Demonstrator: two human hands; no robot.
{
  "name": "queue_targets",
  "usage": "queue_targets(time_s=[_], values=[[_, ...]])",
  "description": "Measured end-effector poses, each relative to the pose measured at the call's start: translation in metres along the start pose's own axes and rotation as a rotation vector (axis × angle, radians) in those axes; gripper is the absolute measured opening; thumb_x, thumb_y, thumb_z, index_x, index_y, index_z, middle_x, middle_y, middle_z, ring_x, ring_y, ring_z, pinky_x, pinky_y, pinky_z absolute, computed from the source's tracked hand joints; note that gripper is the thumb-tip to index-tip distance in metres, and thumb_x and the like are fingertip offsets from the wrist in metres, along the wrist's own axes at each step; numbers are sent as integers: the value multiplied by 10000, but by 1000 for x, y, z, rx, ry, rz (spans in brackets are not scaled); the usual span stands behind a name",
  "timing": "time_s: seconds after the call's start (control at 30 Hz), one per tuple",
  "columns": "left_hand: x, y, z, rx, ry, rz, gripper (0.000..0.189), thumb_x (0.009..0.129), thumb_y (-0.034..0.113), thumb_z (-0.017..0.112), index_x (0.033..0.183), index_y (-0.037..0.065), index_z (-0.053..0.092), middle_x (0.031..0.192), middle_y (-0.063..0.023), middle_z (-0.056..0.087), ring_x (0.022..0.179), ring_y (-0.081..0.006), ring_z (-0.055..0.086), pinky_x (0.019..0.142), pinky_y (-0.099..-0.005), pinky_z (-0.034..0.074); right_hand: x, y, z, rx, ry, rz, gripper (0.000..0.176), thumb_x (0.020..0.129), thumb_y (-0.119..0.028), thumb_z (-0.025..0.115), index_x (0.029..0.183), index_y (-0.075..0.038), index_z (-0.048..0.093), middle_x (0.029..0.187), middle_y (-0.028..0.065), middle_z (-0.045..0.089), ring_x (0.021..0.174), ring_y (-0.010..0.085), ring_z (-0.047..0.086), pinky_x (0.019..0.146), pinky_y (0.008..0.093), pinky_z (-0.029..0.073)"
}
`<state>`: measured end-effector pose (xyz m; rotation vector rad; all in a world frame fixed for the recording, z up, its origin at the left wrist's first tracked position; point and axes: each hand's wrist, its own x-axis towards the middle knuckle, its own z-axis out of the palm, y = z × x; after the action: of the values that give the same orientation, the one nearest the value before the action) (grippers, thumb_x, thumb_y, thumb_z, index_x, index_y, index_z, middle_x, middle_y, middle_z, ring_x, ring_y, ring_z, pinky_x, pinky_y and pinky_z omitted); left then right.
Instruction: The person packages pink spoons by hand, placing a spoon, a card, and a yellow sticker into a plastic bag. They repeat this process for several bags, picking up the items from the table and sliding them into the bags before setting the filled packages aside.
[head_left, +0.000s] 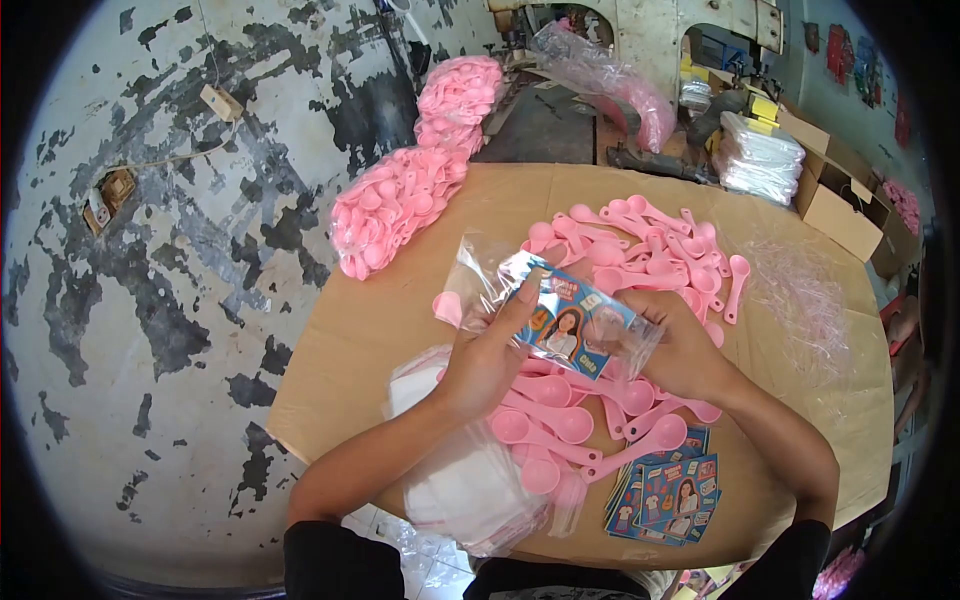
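Note:
Between my two hands is a clear plastic bag (472, 275) with a blue printed card (597, 350) that appears to be inside it. My left hand (488, 350) pinches the bag's left side, thumb over the card. At the other end, my right hand (675, 340) grips the plastic; some of its fingers are hidden behind. Below the hands lie loose pink measuring spoons (545, 425). More pink spoons (660, 250) are heaped just beyond. A stack of similar blue cards (675, 495) sits near my right forearm, and flat clear bags (465, 495) lie by my left.
Bulging bags of pink spoons (395, 205) line the table's far left edge. Tangled clear strands (800, 300) lie on the brown table cover (345, 370) at right. Behind stand wrapped plastic packs (757, 155), a cardboard box (845, 205) and a machine (645, 25).

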<state>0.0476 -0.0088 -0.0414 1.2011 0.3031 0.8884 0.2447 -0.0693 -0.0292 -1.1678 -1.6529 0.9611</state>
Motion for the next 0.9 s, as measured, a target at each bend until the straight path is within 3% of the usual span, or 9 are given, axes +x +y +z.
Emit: queue_targets(time_s=[0.03,0.07,0.2,0.27,0.37,0.47,0.57,0.77,0.9], values=[[1,3,-3,-15,4,22,590,999,360,435,1454,36,243,1452,-174,378,1333,-274,400,1068,-423,387,3,-6,4,66,21,-7,227,917,-218,642,953,5,664,716,-25,563,615,38,455,549,237,402],[1,7,-2,-120,-1,15,606,959,325,540,1441,65,278,1440,-184,390,1334,-281,399,1073,-432,379,5,-12,7,129,44,-13,235,917,-226,645,954,5,662,727,-24,564,607,40,456,550,237,403],[2,20,-9,292,-224,170,725,854,225,700,1426,79,279,1426,-196,402,1324,-305,406,1066,-439,385,18,-36,9,37,-63,-28,252,941,-231,604,1011,8,639,812,6,587,625,57,494,555,239,417],[1,26,-24,326,-184,147,699,868,229,678,1423,76,282,1421,-194,407,1316,-300,416,1057,-435,394,29,-34,21,162,-68,-192,251,965,-224,558,1016,9,637,850,23,596,644,67,520,559,253,429],[3,34,-46,-33,-106,302,554,876,134,629,1361,65,369,1325,-156,502,1219,-253,502,1001,-387,434,56,-25,24,177,-189,-189,280,968,-230,515,967,16,648,863,63,613,695,108,559,618,273,455],[18,63,-61,-33,74,435,464,885,47,595,1315,62,422,1277,-144,551,1166,-226,548,968,-348,457,92,-4,30,-201,-206,-3,313,930,-325,537,882,-46,669,790,95,590,733,195,562,718,350,462],[22,70,-81,52,137,459,438,884,45,596,1293,59,438,1297,-155,540,1173,-220,543,977,-351,450,110,13,62,-890,-220,-395,236,856,-280,606,883,-62,691,823,142,606,820,269,591,774,404,465],[23,65,-90,91,126,441,461,846,34,647,1267,57,461,1236,-133,583,1127,-190,573,953,-339,454,120,28,96,-900,-170,-363,186,777,-231,669,799,-46,678,851,154,624,841,330,598,775,423,468],[20,65,-87,129,110,408,456,858,40,620,1278,68,445,1272,-148,556,1152,-206,555,975,-365,452,127,23,77,-698,-305,-164,195,841,-198,616,921,-22,645,859,137,653,777,309,625,732,428,488]])
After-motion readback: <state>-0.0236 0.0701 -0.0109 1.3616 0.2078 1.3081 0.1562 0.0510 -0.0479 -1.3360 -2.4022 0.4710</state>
